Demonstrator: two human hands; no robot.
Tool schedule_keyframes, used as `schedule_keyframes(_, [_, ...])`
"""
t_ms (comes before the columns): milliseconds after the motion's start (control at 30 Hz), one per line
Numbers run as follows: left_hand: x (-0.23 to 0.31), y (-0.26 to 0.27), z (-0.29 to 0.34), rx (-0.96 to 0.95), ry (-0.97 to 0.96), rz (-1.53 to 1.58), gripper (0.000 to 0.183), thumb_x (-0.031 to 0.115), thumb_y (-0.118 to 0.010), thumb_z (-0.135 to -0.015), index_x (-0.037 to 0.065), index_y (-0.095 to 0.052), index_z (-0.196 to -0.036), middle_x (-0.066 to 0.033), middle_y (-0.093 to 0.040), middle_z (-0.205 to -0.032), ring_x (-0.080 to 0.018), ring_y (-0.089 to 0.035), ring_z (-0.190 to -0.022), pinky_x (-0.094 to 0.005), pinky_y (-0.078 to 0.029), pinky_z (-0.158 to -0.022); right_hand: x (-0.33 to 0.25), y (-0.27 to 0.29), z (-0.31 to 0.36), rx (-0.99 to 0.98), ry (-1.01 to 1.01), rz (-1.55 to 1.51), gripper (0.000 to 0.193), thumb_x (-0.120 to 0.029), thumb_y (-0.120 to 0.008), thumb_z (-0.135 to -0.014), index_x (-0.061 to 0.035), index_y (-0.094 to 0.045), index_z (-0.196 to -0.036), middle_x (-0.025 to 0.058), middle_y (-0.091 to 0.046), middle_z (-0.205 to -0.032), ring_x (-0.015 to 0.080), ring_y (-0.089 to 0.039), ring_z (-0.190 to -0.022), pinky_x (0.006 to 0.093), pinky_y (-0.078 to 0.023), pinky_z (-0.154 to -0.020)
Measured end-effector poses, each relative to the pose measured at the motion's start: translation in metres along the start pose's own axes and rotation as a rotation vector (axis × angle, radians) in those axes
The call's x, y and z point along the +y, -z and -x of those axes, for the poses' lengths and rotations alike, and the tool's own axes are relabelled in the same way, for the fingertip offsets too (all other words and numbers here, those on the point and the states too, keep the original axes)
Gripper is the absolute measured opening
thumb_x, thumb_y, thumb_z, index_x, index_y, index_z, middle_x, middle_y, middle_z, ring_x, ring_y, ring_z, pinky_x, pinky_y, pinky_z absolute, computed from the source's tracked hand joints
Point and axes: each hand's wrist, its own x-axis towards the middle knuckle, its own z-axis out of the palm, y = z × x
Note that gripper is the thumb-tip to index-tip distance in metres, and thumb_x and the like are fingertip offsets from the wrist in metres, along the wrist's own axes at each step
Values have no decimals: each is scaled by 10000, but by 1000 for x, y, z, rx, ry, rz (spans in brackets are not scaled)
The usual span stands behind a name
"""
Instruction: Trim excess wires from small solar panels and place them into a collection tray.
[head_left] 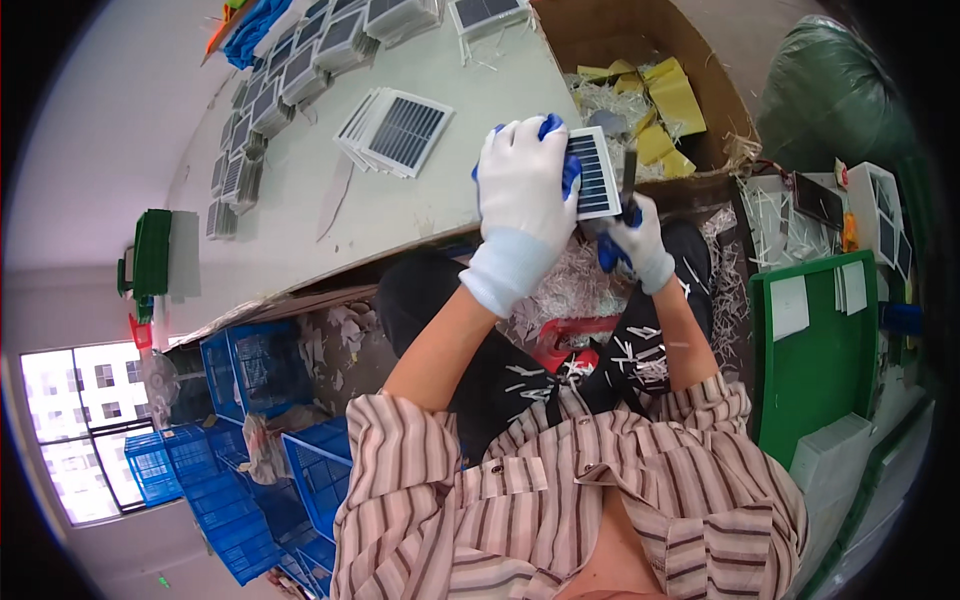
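My left hand (525,185), in a white glove with blue-coated fingers, grips a small white-framed solar panel (594,172) at the table edge. The panel is tilted up, its dark striped face partly covered by the fingers. My right hand (640,243), gloved the same way, is closed around a dark, narrow blade-like tool (629,180) that stands beside the panel's right edge. Whether the tool touches the panel I cannot tell. To the left, a small fanned pile of similar panels (405,133) lies on the white table (300,235).
Stacked panels (265,105) line the table's far left. A cardboard box (715,75) beyond my right hand holds yellow pieces and white strips. Strips also lie on my lap. A green tray (815,350) stands at right, a dark green sack (830,95) behind, blue crates (215,500) lower left.
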Motion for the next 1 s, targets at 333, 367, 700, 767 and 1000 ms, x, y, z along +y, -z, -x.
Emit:
schedule_keyframes(333, [2,-17,4,135,44,60,308,33,-628,-700,60,-617,-1007,-123,-586,-1054,-329,-533,-1016,-426,-423,-877,-41,-21,42,-381,-81,245,229,-41,-678,-747,3,-571,-945,32,-625,-742,102,-603,-685,247,-499,-657])
schedule_keyframes(367, [4,-17,4,129,42,63,308,33,-628,-700,60,-617,-1007,-123,-586,-1054,-329,-533,-1016,-426,-423,-877,-35,-27,52,-299,-33,210,274,-32,-680,-745,9,-556,-986,34,-626,-770,103,-604,-698,247,-501,-674])
schedule_keyframes(700, [10,-16,1,85,68,-9,347,94,-652,-700,68,-620,-1044,-134,-576,-1071,-339,-521,-1025,-439,-410,-891,17,-64,-43,393,176,39,284,-125,-557,-890,-47,-468,-1148,102,-631,-995,196,-641,-887,316,-528,-735])
schedule_keyframes(767, [4,-16,3,86,48,21,350,95,-654,-699,67,-620,-1047,-136,-575,-1072,-342,-520,-1029,-441,-410,-896,19,-63,-61,298,-35,-546,235,-142,-501,-914,-49,-486,-1130,97,-631,-997,195,-642,-888,312,-537,-740])
schedule_keyframes(1000, [-1,-3,2,137,119,-14,433,132,-723,-685,69,-595,-1094,-136,-555,-1114,-352,-487,-1081,-446,-383,-944,0,-18,-25,-3,57,-117,448,-197,-621,-870,16,-518,-1249,128,-624,-1107,191,-633,-969,323,-496,-905])
